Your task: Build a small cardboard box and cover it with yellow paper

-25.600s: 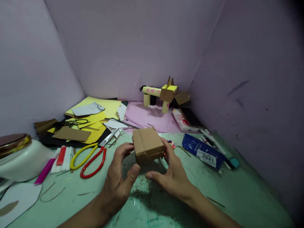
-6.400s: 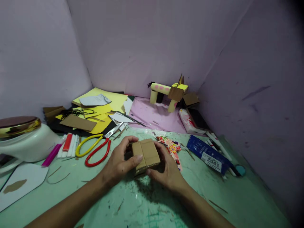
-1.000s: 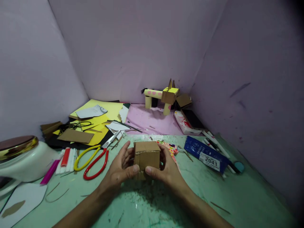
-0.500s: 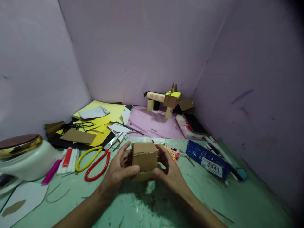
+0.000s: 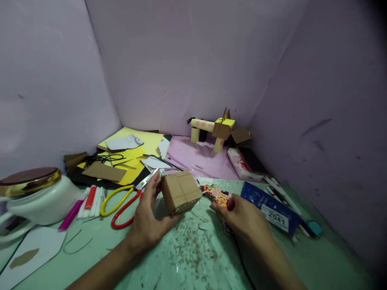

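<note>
My left hand (image 5: 149,219) grips a small brown cardboard box (image 5: 181,191), thumb at its lower front edge and fingers along its left side. The box is tilted above the green tabletop. To the right, my right hand (image 5: 244,213) is closed round the rear of a glue gun (image 5: 217,196) with a bright flowered pattern. Its tip points left toward the box without touching it, and a black cord (image 5: 242,257) runs down from beneath my hand. The grip of the glue gun is mostly hidden by my fingers.
Scissors (image 5: 122,209) with yellow and red handles lie left of my left hand, near several markers (image 5: 90,201) and a white pot (image 5: 45,201). A yellow animal model (image 5: 208,125) stands at the back. A blue packet (image 5: 269,207) lies right, paper scraps (image 5: 133,151) back left.
My right hand has let go of the cardboard box, moved right and closed on the glue gun. The box, now held by my left hand alone, has turned and tilted.
</note>
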`<state>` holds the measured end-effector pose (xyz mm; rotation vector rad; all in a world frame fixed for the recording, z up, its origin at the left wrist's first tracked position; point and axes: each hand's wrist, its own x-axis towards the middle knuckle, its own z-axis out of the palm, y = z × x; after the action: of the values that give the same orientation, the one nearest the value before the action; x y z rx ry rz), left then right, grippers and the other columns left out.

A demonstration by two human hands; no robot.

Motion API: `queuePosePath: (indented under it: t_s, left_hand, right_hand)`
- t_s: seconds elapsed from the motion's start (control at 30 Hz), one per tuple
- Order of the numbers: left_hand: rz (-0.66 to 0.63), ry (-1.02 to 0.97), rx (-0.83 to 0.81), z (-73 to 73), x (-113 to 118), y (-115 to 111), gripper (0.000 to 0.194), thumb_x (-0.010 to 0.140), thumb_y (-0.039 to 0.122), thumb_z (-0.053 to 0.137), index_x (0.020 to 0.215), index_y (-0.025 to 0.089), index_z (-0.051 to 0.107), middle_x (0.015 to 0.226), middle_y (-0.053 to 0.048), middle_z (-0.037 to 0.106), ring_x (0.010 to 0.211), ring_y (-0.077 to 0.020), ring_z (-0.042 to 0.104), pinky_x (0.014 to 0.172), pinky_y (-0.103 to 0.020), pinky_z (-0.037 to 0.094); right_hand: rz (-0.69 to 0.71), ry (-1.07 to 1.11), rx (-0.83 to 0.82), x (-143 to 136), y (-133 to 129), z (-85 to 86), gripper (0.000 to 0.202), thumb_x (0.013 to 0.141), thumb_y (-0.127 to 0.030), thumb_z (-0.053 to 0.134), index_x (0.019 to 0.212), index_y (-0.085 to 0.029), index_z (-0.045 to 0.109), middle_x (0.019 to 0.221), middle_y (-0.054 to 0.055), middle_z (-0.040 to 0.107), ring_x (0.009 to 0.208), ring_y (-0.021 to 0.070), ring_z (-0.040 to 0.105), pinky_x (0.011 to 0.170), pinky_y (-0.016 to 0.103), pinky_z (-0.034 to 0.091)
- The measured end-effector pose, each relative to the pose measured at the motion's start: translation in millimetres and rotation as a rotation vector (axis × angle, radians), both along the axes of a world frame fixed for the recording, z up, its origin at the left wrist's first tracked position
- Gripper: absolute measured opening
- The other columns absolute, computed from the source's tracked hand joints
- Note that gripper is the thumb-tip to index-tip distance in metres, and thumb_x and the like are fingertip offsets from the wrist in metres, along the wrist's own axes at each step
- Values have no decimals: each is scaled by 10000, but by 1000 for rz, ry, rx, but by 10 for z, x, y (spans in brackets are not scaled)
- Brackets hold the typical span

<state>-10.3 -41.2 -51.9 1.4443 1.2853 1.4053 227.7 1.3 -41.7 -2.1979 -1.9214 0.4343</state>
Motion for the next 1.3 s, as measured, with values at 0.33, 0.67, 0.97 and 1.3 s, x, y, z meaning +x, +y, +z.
queuePosePath:
  t_s: [0.33,0.67,0.97,1.3]
  left_hand:
    - [33,75,77,-87,-36,22,957,685,237,745,1463,185,192,1529,-174,259,1396,-348,265,1156,-511,202]
    - [153,260,220,-194,-96,80,887,700,245,712,1448,222,235,1475,-179,352,1339,-381,360,1087,-599,308]
    - [201,343,313,-238,-155,101,899,697,159,679,1464,210,212,1456,-164,376,1337,-355,369,1122,-558,274]
    - [224,428,433,-197,-226,128,922,668,74,655,1463,236,217,1448,-129,376,1340,-330,372,1139,-517,271]
  right_hand:
    - [-76,437,-18,45,68,-44,364,618,-425,676,383,-222,486,352,0,469,407,170,453,434,278,208]
    - [-46,1363,-43,116,-85,121,338,602,-396,730,824,-149,661,581,1,587,470,117,510,422,219,431]
    - [192,1021,160,-21,-293,-50,244,694,-418,708,694,-178,664,422,-49,443,373,101,363,348,223,284]
    - [525,968,-65,30,-295,70,182,786,-293,621,909,-217,730,948,80,737,823,256,676,751,355,541]
